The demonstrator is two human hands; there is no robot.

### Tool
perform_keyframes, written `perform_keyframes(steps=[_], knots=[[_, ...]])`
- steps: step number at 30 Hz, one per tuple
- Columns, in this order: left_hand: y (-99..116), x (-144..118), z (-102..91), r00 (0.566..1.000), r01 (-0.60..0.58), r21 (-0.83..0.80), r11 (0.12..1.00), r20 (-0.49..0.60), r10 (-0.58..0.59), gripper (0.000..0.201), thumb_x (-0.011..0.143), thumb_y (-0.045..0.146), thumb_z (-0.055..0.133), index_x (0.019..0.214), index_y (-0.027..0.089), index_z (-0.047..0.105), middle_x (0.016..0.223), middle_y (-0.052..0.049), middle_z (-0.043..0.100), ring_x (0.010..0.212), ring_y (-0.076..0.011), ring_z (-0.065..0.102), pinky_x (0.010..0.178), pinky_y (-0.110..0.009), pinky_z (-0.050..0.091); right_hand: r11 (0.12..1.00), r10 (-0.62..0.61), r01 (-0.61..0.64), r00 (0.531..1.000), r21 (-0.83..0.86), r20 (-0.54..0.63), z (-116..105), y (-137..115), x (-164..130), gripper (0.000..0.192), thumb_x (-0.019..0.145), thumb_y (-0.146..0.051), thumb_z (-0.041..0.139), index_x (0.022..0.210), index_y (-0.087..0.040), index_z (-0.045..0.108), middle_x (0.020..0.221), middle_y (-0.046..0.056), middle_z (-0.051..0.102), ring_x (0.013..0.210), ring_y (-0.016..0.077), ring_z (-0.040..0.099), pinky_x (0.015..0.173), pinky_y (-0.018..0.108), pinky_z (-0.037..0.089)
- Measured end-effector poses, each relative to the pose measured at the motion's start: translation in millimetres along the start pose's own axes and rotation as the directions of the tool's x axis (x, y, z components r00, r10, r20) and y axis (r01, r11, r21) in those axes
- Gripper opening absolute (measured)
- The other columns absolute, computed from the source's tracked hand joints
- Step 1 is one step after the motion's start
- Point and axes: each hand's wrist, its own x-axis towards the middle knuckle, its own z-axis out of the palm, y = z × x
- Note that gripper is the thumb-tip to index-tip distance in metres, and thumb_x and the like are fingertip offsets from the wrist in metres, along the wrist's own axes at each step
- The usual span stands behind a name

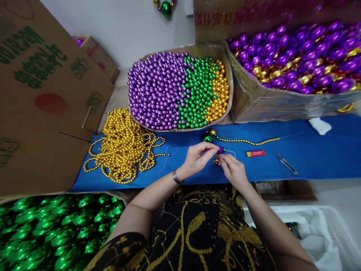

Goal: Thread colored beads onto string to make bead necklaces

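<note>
My left hand (199, 157) pinches a purple bead (220, 149) by its fingertips, and a small green bead (224, 150) shows beside it. Close against it, my right hand (233, 169) has its thumb and fingers pressed together; what lies between them is too small to make out. A gold-and-purple bead cluster (216, 162) is just below the fingertips. Thin white thread (231, 152) loops out to the right of the beads. Behind my hands lies a large green ball (208, 137) joined to a gold bead strand (251, 142) on the blue cloth (194, 177).
A heap of gold bead strings (121, 146) lies left. Behind stands a box of purple, green and gold beads (180, 128); a carton of purple ornaments (254, 107) is at right. A lighter (255, 153), thread snips (287, 164) and white cloth (320, 126) lie right. Green balls (56, 226) fill a lower-left box.
</note>
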Motion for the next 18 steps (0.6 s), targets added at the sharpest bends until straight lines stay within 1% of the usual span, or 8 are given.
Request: perform_keyframes(steps=[3,5,6,8,10,13,15,18], knots=[[-21,-3,8.3,0.999,0.0,-0.032,0.999,0.048,0.002,0.029,0.093,0.033,0.056,0.118,0.02,0.064,0.113,-0.011,0.07,0.1,-0.0191,0.068,0.09,-0.037,0.056,0.982,0.139,-0.135,0.99,0.133,-0.015,-4,3,-3,0.027,0.099,-0.037,0.043,0.097,-0.021,0.064,0.075,0.003,0.068,0.063,0.0135,0.064,0.063,0.026,0.054],[-45,-6,18.0,0.975,-0.128,0.085,0.988,0.191,0.11,0.047,0.089,0.032,0.06,0.134,0.019,0.053,0.131,-0.016,0.062,0.118,-0.0245,0.061,0.102,-0.044,0.05,0.936,0.233,-0.208,0.971,0.283,-0.055,-12,1,-4,0.027,0.1,-0.04,0.043,0.099,-0.021,0.062,0.066,-0.001,0.061,0.055,0.0111,0.058,0.056,0.024,0.05],[-57,-7,24.2,0.943,-0.213,0.158,0.964,0.293,0.16,0.052,0.087,0.032,0.063,0.135,0.018,0.052,0.135,-0.017,0.059,0.125,-0.0275,0.056,0.106,-0.047,0.046,0.907,0.265,-0.224,0.962,0.357,-0.07,-18,-1,-5,0.026,0.099,-0.041,0.044,0.1,-0.021,0.061,0.064,-0.003,0.057,0.054,0.0105,0.056,0.055,0.023,0.049],[-77,-9,38.1,0.864,-0.345,0.285,0.894,0.469,0.184,0.041,0.086,0.03,0.063,0.125,0.017,0.06,0.128,-0.017,0.063,0.132,-0.0313,0.05,0.112,-0.053,0.038,0.856,0.292,-0.226,0.954,0.464,-0.074,-32,-8,-4,0.026,0.098,-0.042,0.048,0.103,-0.02,0.061,0.062,-0.004,0.053,0.054,0.0102,0.053,0.055,0.024,0.047],[-88,-10,51.1,0.836,-0.378,0.371,0.848,0.53,0.141,0.027,0.089,0.027,0.057,0.113,0.019,0.066,0.118,-0.015,0.067,0.131,-0.0318,0.05,0.113,-0.057,0.033,0.836,0.301,-0.217,0.949,0.505,-0.089,-47,-16,-2,0.025,0.097,-0.043,0.051,0.102,-0.02,0.062,0.062,-0.004,0.052,0.054,0.0101,0.052,0.054,0.024,0.046],[-87,-8,61.4,0.876,-0.304,0.334,0.892,0.466,0.124,0.042,0.084,0.022,0.059,0.126,0.019,0.058,0.127,-0.016,0.062,0.126,-0.0295,0.053,0.11,-0.053,0.039,0.849,0.309,-0.191,0.935,0.492,-0.171,-65,-25,2,0.023,0.096,-0.042,0.053,0.1,-0.021,0.063,0.063,-0.003,0.051,0.055,0.01,0.051,0.054,0.025,0.046],[-80,-5,59.2,0.93,-0.223,0.237,0.946,0.341,0.134,0.056,0.077,0.014,0.058,0.132,0.02,0.051,0.133,-0.014,0.059,0.123,-0.027,0.055,0.105,-0.047,0.046,0.867,0.299,-0.192,0.939,0.46,-0.172,-70,-29,3,0.023,0.096,-0.041,0.053,0.1,-0.021,0.063,0.063,-0.003,0.052,0.056,0.0103,0.052,0.056,0.025,0.046],[-68,-3,43.5,0.978,-0.146,0.256,0.956,0.184,0.1,0.046,0.07,0.003,0.048,0.109,0.021,0.061,0.109,-0.008,0.068,0.104,-0.0233,0.063,0.093,-0.041,0.051,0.907,0.26,-0.192,0.956,0.374,-0.139,-70,-33,5,0.023,0.097,-0.04,0.051,0.102,-0.021,0.063,0.063,-0.003,0.055,0.057,0.011,0.055,0.058,0.025,0.048]])
